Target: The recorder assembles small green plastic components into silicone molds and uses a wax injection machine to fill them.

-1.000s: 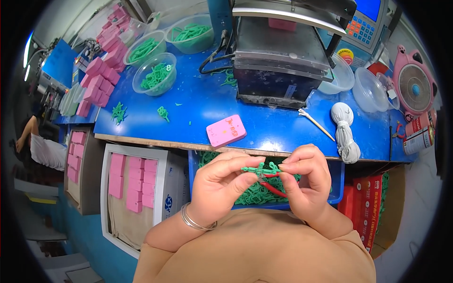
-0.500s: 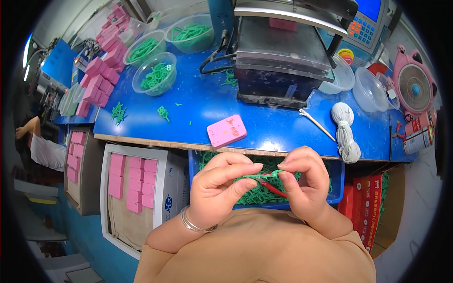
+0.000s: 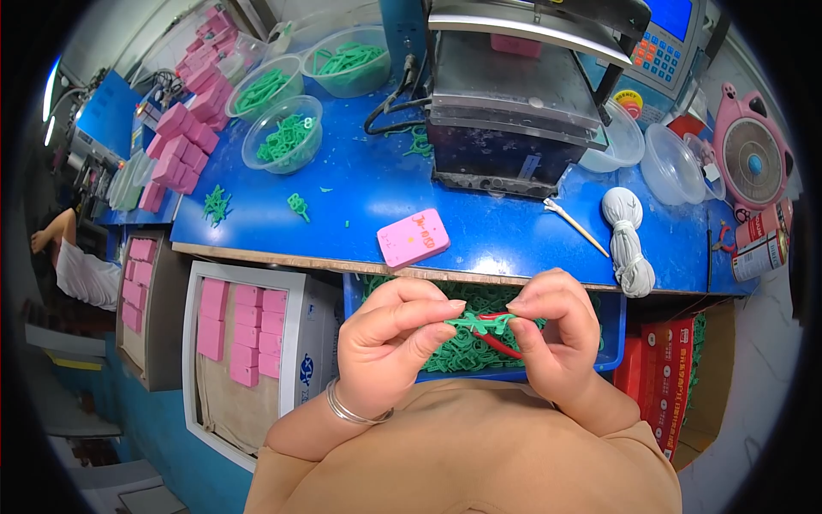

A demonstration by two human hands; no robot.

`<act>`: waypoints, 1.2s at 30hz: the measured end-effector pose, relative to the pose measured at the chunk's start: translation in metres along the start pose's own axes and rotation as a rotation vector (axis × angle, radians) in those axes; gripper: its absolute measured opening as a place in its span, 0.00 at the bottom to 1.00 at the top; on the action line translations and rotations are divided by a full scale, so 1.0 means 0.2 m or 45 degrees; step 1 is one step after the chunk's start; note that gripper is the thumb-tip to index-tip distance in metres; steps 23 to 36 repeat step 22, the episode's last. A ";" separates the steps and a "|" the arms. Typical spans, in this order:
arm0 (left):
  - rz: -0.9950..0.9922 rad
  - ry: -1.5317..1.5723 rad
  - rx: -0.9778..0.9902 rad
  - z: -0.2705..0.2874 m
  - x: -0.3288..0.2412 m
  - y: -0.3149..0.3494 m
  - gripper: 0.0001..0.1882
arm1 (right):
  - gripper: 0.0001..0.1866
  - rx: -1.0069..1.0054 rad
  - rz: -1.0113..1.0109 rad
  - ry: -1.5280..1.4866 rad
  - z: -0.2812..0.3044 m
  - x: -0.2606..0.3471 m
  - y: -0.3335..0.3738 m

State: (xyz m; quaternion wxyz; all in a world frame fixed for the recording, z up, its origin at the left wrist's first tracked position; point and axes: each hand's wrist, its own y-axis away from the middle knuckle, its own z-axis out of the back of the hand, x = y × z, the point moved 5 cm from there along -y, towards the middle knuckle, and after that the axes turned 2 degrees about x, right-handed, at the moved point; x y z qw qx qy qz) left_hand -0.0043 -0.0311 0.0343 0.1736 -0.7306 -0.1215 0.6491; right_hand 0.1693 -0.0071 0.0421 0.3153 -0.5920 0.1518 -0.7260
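Note:
Over the blue tray of tangled green pieces, my two hands are close together, pinching one small green moulded piece between thumbs and forefingers. My left hand closes on its left end. At its other end, my right hand is also closed. Red-handled pliers show just below the piece, their handles running toward my right palm; whether that hand grips them is hidden. Straight ahead on the blue table lies a pink block with orange handwriting.
Bowls of green pieces and stacked pink blocks stand at left. A press machine occupies the back. At right are a wooden-handled brush, a white cloth bundle, cans and a pink fan.
My left fingertips have shifted slightly left along the green piece, and more of it shows between my hands. The pliers' metal jaws are now less visible.

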 end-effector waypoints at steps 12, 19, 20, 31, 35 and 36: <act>0.006 -0.028 -0.016 0.01 0.00 0.01 0.11 | 0.11 0.005 0.036 -0.010 0.00 0.01 0.00; 0.015 0.029 -0.024 0.01 0.00 0.02 0.10 | 0.12 0.023 0.048 -0.023 0.00 0.01 0.01; 0.031 0.085 -0.067 0.00 0.00 0.02 0.10 | 0.12 0.022 0.049 -0.023 0.00 0.02 0.01; 0.055 0.141 -0.086 0.01 0.00 0.01 0.12 | 0.13 0.027 0.058 -0.026 0.00 0.02 0.01; 0.055 0.141 -0.086 0.01 0.00 0.01 0.12 | 0.13 0.027 0.058 -0.026 0.00 0.02 0.01; 0.055 0.141 -0.086 0.01 0.00 0.01 0.12 | 0.13 0.027 0.058 -0.026 0.00 0.02 0.01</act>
